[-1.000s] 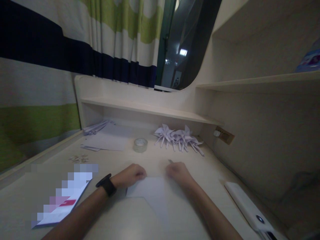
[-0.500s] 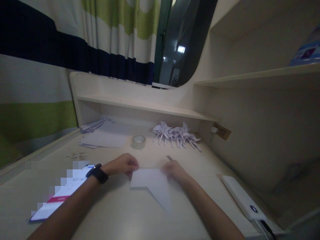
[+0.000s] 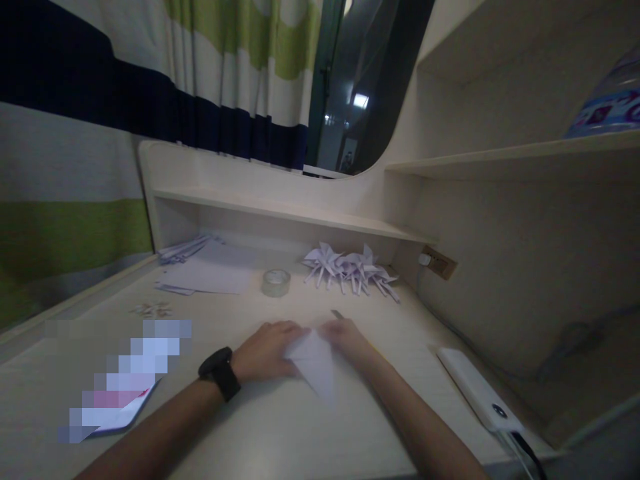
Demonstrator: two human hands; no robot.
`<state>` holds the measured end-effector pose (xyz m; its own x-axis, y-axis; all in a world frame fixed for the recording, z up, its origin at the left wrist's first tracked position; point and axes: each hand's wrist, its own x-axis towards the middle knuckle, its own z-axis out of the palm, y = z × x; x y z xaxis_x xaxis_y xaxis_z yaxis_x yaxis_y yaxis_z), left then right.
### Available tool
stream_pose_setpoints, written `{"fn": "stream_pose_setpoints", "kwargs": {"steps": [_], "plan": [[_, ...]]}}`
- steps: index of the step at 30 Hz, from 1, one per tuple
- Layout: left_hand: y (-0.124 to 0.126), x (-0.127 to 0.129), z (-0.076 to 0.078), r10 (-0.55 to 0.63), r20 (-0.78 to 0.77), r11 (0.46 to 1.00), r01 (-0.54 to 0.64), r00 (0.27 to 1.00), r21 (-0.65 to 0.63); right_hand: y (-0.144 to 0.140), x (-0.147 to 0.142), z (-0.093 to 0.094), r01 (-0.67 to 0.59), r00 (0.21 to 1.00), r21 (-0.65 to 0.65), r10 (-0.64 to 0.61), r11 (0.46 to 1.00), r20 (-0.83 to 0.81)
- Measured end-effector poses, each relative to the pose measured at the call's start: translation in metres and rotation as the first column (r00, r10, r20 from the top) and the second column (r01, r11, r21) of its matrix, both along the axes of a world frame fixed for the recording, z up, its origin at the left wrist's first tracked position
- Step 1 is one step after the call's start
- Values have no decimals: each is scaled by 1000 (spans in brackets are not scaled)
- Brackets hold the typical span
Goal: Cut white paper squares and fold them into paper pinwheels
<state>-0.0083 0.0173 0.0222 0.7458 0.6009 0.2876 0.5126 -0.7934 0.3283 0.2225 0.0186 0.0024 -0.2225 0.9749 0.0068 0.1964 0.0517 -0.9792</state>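
Now — paper (image 3: 315,363) between both hands

Light: dim and cool, brightest through the doorway gap (image 3: 357,100)
Shadows: soft
Blur: paper (image 3: 315,363) smeared
Edges: lens-bent curtain (image 3: 150,87)

No writing can be read: the label on the bottle (image 3: 607,110) on the upper shelf is a blur, and the booklet (image 3: 120,393) on the desk is pixelated.

bare desk (image 3: 280,433) nearside, tape roll (image 3: 276,282), paper cranes (image 3: 350,268) behind
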Motion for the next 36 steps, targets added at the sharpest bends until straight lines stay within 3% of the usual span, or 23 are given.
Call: {"fn": "stream_pose_setpoints", "kwargs": {"steps": [7,11,19,26,32,36], "plan": [[8,-13,-1,6,8,1000,-6,1000,14,6,2,-8,82,996,22,-81,996,-34],[20,-22,-2,-43,10,995,44,999,-90,10,5,-13,89,995,24,-88,996,-37],[31,-32,-1,33,118,939,10,992,-345,11,12,-8,-138,988,-20,136,990,-68],[32,-32,6,38,144,969,-1,989,-247,14,10,-11,-64,984,-57,53,996,-172],[31,-31,7,65,157,978,-32,985,-207,11,9,-8,-138,989,31,139,990,-48],[31,-30,7,120,226,974,-71,967,-214,8,8,-4,-99,993,9,99,995,-70]]}}
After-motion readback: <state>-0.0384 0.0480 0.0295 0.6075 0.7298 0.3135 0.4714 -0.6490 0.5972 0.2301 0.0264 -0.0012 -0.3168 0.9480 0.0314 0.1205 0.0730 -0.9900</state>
